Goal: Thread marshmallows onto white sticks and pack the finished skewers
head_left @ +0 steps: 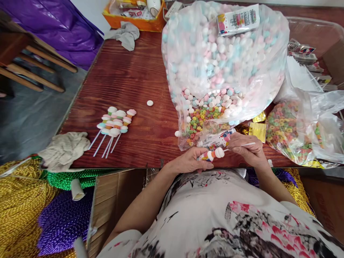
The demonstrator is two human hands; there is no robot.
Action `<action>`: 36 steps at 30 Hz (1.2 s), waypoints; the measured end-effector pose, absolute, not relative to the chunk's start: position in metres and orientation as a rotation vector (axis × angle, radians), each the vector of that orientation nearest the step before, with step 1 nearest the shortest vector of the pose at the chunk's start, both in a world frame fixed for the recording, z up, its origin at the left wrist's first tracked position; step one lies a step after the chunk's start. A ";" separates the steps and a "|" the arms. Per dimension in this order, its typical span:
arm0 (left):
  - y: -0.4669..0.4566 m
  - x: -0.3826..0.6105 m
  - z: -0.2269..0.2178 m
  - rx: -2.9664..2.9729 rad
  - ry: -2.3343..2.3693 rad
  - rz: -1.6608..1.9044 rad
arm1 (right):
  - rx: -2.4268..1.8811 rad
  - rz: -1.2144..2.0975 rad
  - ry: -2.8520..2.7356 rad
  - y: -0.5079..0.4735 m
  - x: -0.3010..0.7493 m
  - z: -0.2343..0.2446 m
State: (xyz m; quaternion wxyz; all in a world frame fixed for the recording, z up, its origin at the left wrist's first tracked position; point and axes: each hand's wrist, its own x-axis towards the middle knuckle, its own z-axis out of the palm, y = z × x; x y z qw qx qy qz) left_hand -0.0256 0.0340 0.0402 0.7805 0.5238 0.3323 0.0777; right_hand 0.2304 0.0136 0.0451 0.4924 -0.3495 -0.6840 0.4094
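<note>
My left hand (192,162) is closed round the candy end of a candy skewer (213,154), a thin white stick threaded with a white marshmallow and coloured rings. My right hand (245,147) pinches the bare end of the same stick. Both hands sit at the near edge of the wooden table (126,79), just in front of a large clear bag (215,53) of pastel marshmallows and coloured cereal rings. Several finished skewers (114,123) lie in a pile at the left. A single white marshmallow (149,103) lies loose on the table.
A second clear bag of coloured rings (287,132) lies at the right, with gold wrappers (258,129) beside it. A crumpled cloth (64,148) rests at the table's front left corner. An orange tray (137,16) and grey rag (125,34) sit at the back. Gold, green and purple tinsel (32,211) lies below.
</note>
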 end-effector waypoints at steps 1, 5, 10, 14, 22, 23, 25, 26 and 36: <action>0.034 -0.027 0.043 1.072 0.677 0.136 | -0.812 1.012 -1.687 0.015 0.233 0.046; 0.032 -0.020 0.048 0.970 0.573 0.114 | -0.722 1.069 -1.715 0.018 0.227 0.050; 0.031 -0.008 0.051 1.270 0.753 0.278 | -0.785 1.052 -1.630 0.014 0.200 0.042; 0.036 -0.014 0.056 1.600 0.893 0.352 | -0.844 1.128 -1.448 0.011 0.192 0.038; 0.024 -0.006 0.043 1.166 0.751 0.274 | -0.898 1.106 -1.420 0.021 0.190 0.045; 0.023 -0.004 0.040 1.133 0.782 0.315 | -0.911 1.080 -1.449 0.020 0.185 0.043; 0.022 -0.001 0.035 1.146 0.835 0.395 | -0.922 1.044 -1.507 0.016 0.174 0.037; 0.022 0.000 0.034 1.170 0.853 0.421 | -0.921 1.047 -1.525 0.014 0.169 0.033; 0.025 -0.001 0.044 1.352 0.863 0.589 | -0.919 1.172 -1.531 0.027 0.182 0.051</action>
